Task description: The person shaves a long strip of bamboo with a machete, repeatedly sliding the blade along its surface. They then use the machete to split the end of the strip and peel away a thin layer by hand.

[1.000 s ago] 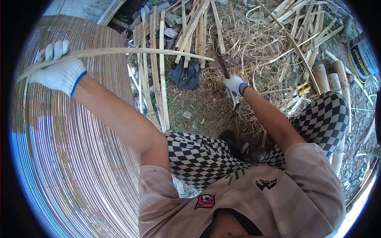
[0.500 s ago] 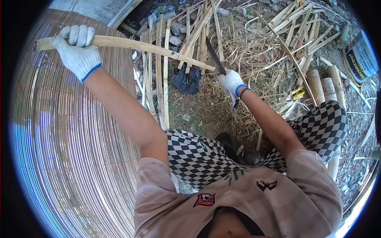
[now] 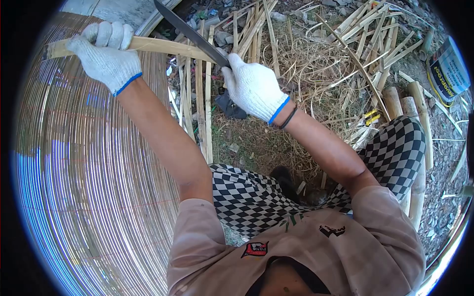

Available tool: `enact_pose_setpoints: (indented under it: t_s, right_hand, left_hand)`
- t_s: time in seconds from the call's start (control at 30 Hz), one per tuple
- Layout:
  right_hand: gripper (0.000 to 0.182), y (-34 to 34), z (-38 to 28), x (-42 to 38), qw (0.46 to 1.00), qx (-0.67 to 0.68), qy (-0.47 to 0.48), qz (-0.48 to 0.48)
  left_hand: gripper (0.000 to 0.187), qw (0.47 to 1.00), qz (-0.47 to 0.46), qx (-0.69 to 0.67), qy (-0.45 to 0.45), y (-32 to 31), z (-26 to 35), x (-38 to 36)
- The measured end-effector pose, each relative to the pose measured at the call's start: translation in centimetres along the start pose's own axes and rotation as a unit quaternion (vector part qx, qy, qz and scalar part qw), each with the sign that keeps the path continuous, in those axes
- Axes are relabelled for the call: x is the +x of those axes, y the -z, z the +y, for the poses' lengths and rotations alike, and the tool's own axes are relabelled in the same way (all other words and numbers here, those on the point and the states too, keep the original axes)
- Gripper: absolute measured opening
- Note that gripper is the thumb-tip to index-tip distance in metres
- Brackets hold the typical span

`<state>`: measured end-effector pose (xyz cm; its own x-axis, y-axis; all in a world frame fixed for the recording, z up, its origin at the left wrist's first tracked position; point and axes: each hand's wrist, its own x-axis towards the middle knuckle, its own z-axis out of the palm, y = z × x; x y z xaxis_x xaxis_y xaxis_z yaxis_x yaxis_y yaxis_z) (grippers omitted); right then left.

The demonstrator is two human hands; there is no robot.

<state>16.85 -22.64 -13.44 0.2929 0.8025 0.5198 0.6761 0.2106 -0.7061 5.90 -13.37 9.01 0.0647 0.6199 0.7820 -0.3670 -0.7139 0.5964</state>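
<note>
My left hand (image 3: 106, 56), in a white glove with a blue cuff, grips a pale bamboo strip (image 3: 163, 46) near its left end, held up at upper left. My right hand (image 3: 254, 89), gloved the same, holds a long dark knife (image 3: 190, 33). The blade slants up to the left and lies across the strip's right part. The knife's handle is hidden inside the glove.
A large rolled mat of thin bamboo slats (image 3: 84, 182) fills the left side. Split bamboo strips (image 3: 200, 98) and shavings (image 3: 316, 64) litter the ground ahead. Thick bamboo sections (image 3: 395, 103) and a printed sack (image 3: 447, 69) lie at right. A black rag (image 3: 229, 106) lies near my right hand.
My right hand has risen and come left, swinging the knife up onto the strip. My left hand has shifted slightly right with the strip.
</note>
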Motion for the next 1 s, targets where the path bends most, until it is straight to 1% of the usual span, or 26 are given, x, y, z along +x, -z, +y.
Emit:
enact_pose_setpoints:
  t_s: [0.07,0.1,0.13,0.2,0.27,0.3,0.33,0.4,0.43,0.5,0.53,0.6,0.63,0.67,0.73,0.77,0.8,0.87,0.9,0.93,0.97,1.0]
  right_hand:
    - [0.02,-0.7,0.3,0.7,0.998,-0.049,0.014,0.028]
    - [0.02,-1.6,1.2,0.5,0.996,-0.082,-0.004,0.02]
    - [0.023,-2.5,2.5,0.1,0.995,-0.092,-0.04,-0.025]
    - [0.031,-4.2,7.7,-0.6,0.976,-0.048,-0.159,-0.141]
    - [0.03,-3.6,7.6,-0.8,0.969,-0.028,-0.192,-0.155]
    - [0.028,-3.1,5.9,-0.6,0.978,-0.022,-0.155,-0.139]
    - [0.026,-1.8,3.6,-0.2,0.984,0.005,-0.133,-0.117]
    - [0.024,0.8,-0.3,0.1,0.998,0.003,-0.009,-0.069]
    - [0.025,0.2,-0.1,0.1,0.998,-0.011,-0.02,-0.066]
    - [0.026,-2.0,1.6,0.2,0.997,-0.035,-0.045,-0.056]
    - [0.025,-3.8,4.2,0.2,0.99,-0.027,-0.118,-0.076]
    - [0.025,-3.3,6.1,0.4,0.982,0.075,-0.142,-0.101]
    - [0.025,-3.9,6.1,-0.2,0.987,0.047,-0.13,-0.082]
    - [0.023,-3.7,4.9,-0.2,0.99,0.053,-0.101,-0.086]
    - [0.021,-1.3,1.2,0.1,0.995,0.078,-0.038,-0.041]
    - [0.026,-0.4,0.6,-0.1,0.997,0.062,-0.008,-0.044]
    - [0.026,-1.4,1.4,-0.5,0.996,0.049,-0.054,-0.057]
    - [0.025,-5.4,6.0,-1.1,0.987,0.02,-0.14,-0.08]
    - [0.025,-7.3,9.1,-1.1,0.969,0.048,-0.197,-0.14]
    - [0.025,-6.2,9.6,-0.9,0.947,0.09,-0.234,-0.2]
    - [0.025,-6.0,9.4,-0.8,0.969,0.057,-0.188,-0.152]
    - [0.025,-6.0,8.4,-1.4,0.983,0.027,-0.146,-0.11]
  left_hand:
    - [0.054,1.0,-0.003,-0.011,0.004,-0.6,0.4,-0.7]
    - [0.054,1.0,-0.008,-0.007,-0.003,-0.8,0.6,-1.2]
    - [0.054,1.0,-0.016,-0.003,-0.01,-0.9,0.9,-1.7]
    - [0.054,0.999,-0.037,-0.011,-0.008,-0.6,1.3,-2.1]
    - [0.054,0.996,-0.068,-0.051,0.002,-0.2,0.3,-1.0]
    - [0.054,1.0,-0.007,-0.008,-0.012,-1.2,0.3,-1.2]
    - [0.055,1.0,0.007,0.013,-0.01,-0.8,0.3,-1.0]
    - [0.059,0.998,0.039,0.049,-0.021,0.7,0.4,0.1]
    - [0.061,0.999,0.011,0.031,-0.016,1.2,0.6,0.4]
    - [0.062,0.999,-0.01,0.036,-0.03,0.3,0.8,-0.5]
    - [0.063,0.998,-0.018,0.039,-0.04,-0.3,1.0,-0.9]
    - [0.065,0.998,-0.049,0.021,-0.042,0.1,0.7,-0.7]
    - [0.065,0.997,-0.065,0.011,-0.042,0.1,0.2,-0.2]
    - [0.066,0.997,-0.038,0.045,-0.051,0.0,0.0,0.0]
    - [0.066,0.99,0.028,0.118,-0.067,0.3,0.1,-0.1]
    - [0.065,0.989,0.064,0.116,-0.061,0.1,0.2,-0.2]
    - [0.064,0.991,0.049,0.109,-0.057,0.3,0.1,-0.1]
    - [0.064,0.994,0.022,0.093,-0.054,1.3,-0.1,0.5]
    - [0.063,0.995,0.013,0.083,-0.046,1.8,-0.1,0.5]
    - [0.063,0.997,0.0,0.07,-0.037,2.1,-0.3,0.6]
    - [0.063,0.998,-0.011,0.053,-0.03,2.1,-0.7,0.9]
    - [0.063,0.997,0.006,0.07,-0.038,2.1,-0.9,1.1]
